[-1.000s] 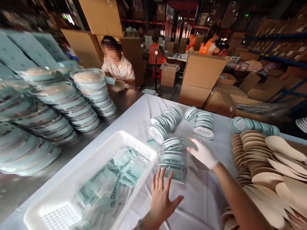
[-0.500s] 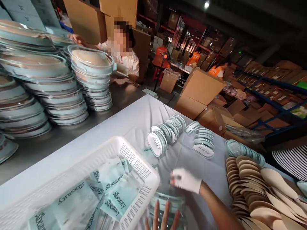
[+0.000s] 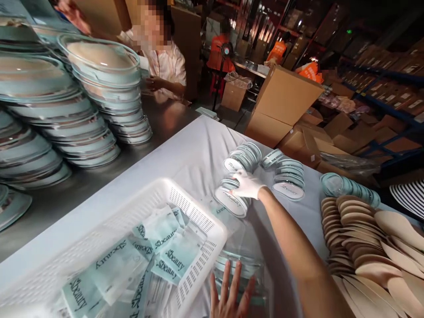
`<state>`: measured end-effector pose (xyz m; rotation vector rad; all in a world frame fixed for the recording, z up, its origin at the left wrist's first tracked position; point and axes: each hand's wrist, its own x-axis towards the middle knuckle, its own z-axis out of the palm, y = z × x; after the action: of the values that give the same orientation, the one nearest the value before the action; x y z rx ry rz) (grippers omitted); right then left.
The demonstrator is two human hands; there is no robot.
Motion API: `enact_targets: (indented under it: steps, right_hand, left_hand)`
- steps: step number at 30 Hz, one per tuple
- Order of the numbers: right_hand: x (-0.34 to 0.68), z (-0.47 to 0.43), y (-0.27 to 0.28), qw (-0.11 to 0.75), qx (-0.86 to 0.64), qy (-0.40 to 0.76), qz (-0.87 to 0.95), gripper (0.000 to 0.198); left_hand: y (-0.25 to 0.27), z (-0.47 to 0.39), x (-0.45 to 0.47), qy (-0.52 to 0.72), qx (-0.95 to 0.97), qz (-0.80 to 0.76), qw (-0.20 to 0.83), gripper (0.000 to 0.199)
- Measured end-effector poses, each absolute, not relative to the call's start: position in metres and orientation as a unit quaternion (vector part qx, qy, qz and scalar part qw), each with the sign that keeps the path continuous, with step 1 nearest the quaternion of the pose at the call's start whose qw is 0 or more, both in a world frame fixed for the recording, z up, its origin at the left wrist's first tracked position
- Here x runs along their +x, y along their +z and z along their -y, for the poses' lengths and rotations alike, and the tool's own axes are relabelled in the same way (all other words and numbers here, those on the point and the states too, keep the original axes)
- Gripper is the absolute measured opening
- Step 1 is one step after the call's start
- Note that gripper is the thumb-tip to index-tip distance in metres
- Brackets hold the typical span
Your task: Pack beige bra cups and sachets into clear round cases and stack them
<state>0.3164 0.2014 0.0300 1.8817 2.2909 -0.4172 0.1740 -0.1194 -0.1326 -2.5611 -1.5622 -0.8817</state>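
My right hand [image 3: 249, 184], in a white glove with bare fingertips, reaches to the middle of the white-covered table. Its fingers and thumb are closed on a short row of oval teal packages [image 3: 230, 202] with a "beauty" label in front. Close to the bottom edge, my left hand [image 3: 230, 289] is bare, with fingers spread flat over clear-and-teal packages [image 3: 256, 269]. Just left of it stands a white plastic basket [image 3: 195, 201] holding printed teal pouches [image 3: 132, 260]. A flat pouch [image 3: 228, 218] lies beside the basket, partly under the oval packages.
More oval package rows [image 3: 289, 179] stand towards the table's far edge. Beige insole-shaped pieces [image 3: 357, 238] are piled on the right. Tall stacks of teal-rimmed packs [image 3: 106, 88] fill the dark table at left. Another person [image 3: 168, 66] sits beyond; open cartons [image 3: 285, 97] stand behind.
My right hand has moved away from me and closed on the oval packages, which sit slightly further right in view. My left hand stays spread over the near packages. The camera view has shifted.
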Motion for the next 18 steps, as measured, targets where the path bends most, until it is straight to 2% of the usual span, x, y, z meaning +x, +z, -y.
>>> enact_targets:
  steps: [2,5,7,8,11,14,18]
  right_hand:
    - [0.350,-0.164,0.026,0.075,0.650,-0.160,-0.739,0.067]
    - [0.388,-0.101,0.014,-0.001,0.675,-0.164,-0.719,0.062]
    - [0.395,-0.056,0.006,-0.031,0.668,-0.159,-0.726,0.062]
    - [0.393,-0.032,0.002,-0.031,0.659,-0.153,-0.736,0.063]
    - [0.375,0.029,-0.007,-0.015,0.633,-0.136,-0.762,0.073]
    - [0.363,0.058,-0.011,-0.017,0.624,-0.150,-0.767,0.076]
    - [0.382,0.045,-0.013,-0.038,0.609,-0.145,-0.779,0.070]
  left_hand:
    - [-0.116,0.119,0.161,-0.280,-0.847,0.452,-0.002,0.101]
    - [-0.095,0.125,0.146,-0.270,-0.877,0.394,-0.052,0.127]
    - [-0.091,0.136,0.143,-0.266,-0.883,0.380,-0.077,0.135]
    - [-0.093,0.145,0.142,-0.264,-0.883,0.380,-0.078,0.130]
    - [-0.110,0.177,0.139,-0.261,-0.880,0.395,-0.044,0.099]
    - [-0.115,0.197,0.126,-0.252,-0.877,0.406,-0.045,0.077]
    - [-0.067,0.151,0.115,-0.205,-0.864,0.403,-0.220,0.049]
